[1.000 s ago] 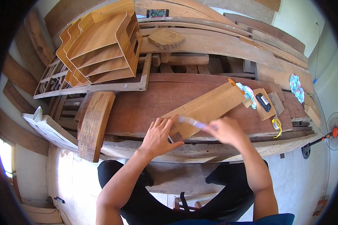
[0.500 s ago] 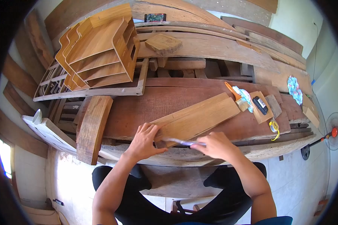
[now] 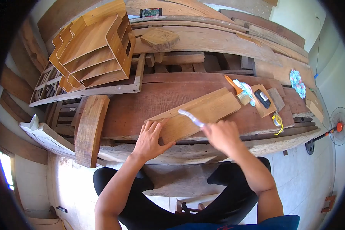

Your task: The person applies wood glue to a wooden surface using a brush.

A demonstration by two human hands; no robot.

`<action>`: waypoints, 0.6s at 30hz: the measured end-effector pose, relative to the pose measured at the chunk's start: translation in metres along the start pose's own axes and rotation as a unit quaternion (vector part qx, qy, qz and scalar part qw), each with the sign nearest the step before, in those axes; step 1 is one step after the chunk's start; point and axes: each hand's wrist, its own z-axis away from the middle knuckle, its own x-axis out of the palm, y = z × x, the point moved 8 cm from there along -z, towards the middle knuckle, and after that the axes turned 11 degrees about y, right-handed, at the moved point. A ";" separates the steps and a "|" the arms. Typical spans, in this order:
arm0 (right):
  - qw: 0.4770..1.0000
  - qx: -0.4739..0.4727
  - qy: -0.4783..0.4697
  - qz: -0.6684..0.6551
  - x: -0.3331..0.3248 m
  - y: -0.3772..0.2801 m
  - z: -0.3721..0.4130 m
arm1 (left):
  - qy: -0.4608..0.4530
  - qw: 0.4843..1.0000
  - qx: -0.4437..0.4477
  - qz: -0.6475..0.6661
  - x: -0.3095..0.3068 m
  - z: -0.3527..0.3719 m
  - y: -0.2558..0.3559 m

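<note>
A flat, light-brown wooden board [image 3: 203, 111] lies slanted across a reddish-brown plank. My left hand [image 3: 151, 140] grips its left end, fingers over the top and thumb along the near edge. My right hand [image 3: 222, 136] is closed around a slim white-and-purple toothbrush [image 3: 189, 117], whose far end is over the middle of the board; motion blurs it a little. By the board's right end are an orange-handled paintbrush [image 3: 234, 85] and a crumpled blue-and-white cloth [image 3: 246, 92].
A tiered wooden organizer [image 3: 96, 50] stands at the back left. Right of the board are a black device [image 3: 262, 98] on a small wood piece and a yellow tape measure [image 3: 277, 119]. A thick wooden block [image 3: 91, 130] juts out at left; a fan [image 3: 338, 126] stands far right.
My right hand has swung the toothbrush up and away from my left hand, from the board's left end to over its middle. My left hand stays at the board's end.
</note>
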 end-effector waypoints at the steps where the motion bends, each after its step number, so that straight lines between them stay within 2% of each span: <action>1: 0.998 -0.036 -0.043 -0.022 0.002 -0.019 0.007 | 0.010 1.000 0.005 0.009 0.000 -0.002 0.001; 2: 0.993 -0.069 -0.085 -0.047 0.009 -0.036 0.017 | 0.018 1.000 0.013 0.016 0.000 -0.003 0.001; 3: 0.989 -0.127 -0.040 -0.059 0.020 -0.041 0.026 | 0.020 0.999 0.022 0.021 -0.001 -0.003 0.001; 6: 0.996 0.023 -0.078 -0.038 0.011 0.010 0.001 | 0.006 0.999 0.016 0.039 0.001 -0.007 0.004; 7: 0.999 0.000 0.007 0.033 0.006 0.021 -0.003 | 0.009 0.999 0.017 0.037 0.002 -0.006 0.004; 10: 0.996 -0.076 -0.048 0.016 0.017 -0.013 0.029 | 0.028 0.999 0.023 0.035 0.004 -0.012 0.007; 11: 0.987 -0.140 -0.069 -0.027 0.023 -0.031 0.039 | 0.026 0.999 0.028 0.031 0.006 -0.013 0.009; 14: 0.994 -0.028 -0.109 0.001 0.017 0.007 0.019 | 0.028 0.998 0.035 0.032 0.008 -0.012 0.010; 15: 0.998 -0.002 -0.054 0.014 0.010 0.025 0.009 | 0.033 0.998 0.035 0.026 0.008 -0.013 0.012; 18: 0.998 -0.044 -0.040 0.019 0.020 0.005 0.030 | 0.054 0.997 0.026 0.052 0.013 -0.020 0.018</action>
